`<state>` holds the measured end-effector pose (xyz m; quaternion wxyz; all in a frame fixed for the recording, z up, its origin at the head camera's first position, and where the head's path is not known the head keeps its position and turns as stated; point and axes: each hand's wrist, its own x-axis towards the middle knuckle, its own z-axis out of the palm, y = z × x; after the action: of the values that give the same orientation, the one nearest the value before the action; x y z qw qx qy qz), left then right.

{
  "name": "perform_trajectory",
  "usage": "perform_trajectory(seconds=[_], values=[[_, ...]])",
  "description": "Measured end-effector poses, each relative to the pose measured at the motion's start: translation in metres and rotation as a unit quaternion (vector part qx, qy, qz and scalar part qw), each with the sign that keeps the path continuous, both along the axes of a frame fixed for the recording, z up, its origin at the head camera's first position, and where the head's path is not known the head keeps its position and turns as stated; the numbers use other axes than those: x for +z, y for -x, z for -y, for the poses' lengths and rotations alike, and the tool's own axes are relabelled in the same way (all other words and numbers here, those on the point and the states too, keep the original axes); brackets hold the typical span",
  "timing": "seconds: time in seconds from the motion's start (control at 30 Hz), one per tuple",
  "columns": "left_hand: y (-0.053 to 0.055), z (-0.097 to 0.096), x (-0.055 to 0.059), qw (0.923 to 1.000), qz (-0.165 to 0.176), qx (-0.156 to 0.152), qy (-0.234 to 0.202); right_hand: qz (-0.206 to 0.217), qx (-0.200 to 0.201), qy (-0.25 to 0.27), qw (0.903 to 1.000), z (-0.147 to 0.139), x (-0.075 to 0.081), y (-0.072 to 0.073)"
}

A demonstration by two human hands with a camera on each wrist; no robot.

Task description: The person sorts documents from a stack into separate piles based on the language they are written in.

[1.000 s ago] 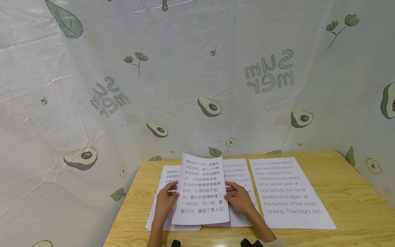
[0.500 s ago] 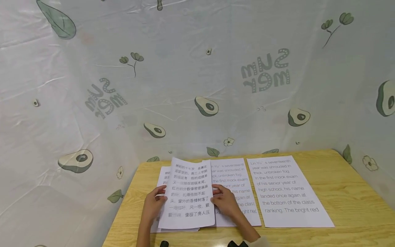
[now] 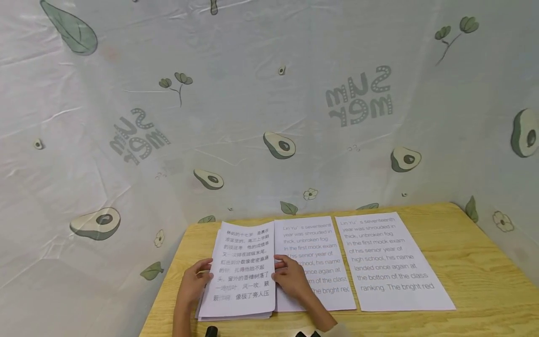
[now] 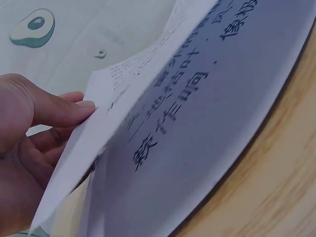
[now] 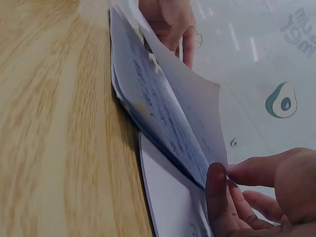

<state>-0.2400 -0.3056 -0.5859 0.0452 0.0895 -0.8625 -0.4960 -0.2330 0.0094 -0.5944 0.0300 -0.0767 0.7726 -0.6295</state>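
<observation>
A sheet of paper printed with Chinese text is held just above a stack of similar sheets at the left of the table. My left hand pinches its left edge between thumb and fingers. On the opposite edge, my right hand pinches the same sheet. In the left wrist view the stack's top page shows beneath the raised sheet, a gap between them. The right wrist view shows the lifted sheet bowed over the stack. Beside it, an English-text stack lies partly under my right hand.
Another English-text sheet lies farther right on the wooden table. Behind the table hangs a pale curtain printed with avocados and leaves. Dark devices show at the bottom edge, near the wrists.
Both hands have carried the Chinese-text sheet left and lower, from across the two stacks to over the Chinese stack. More of the English stack now shows. The head view has shifted slightly.
</observation>
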Motion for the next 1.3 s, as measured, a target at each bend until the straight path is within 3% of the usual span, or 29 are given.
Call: perform_trajectory(seconds=[0.37,1.1,1.3], values=[[-0.002,0.014,-0.003,0.9998,-0.006,0.016,0.013,-0.021,-0.003,-0.008,0.9997,0.016,0.002,0.001],[-0.002,0.015,-0.011,0.9995,-0.011,0.012,0.026,-0.006,-0.003,-0.026,0.9996,0.019,0.000,0.000],[-0.004,0.015,-0.009,0.9998,-0.005,0.018,0.008,-0.039,-0.025,-0.055,0.9974,0.016,0.002,0.000]])
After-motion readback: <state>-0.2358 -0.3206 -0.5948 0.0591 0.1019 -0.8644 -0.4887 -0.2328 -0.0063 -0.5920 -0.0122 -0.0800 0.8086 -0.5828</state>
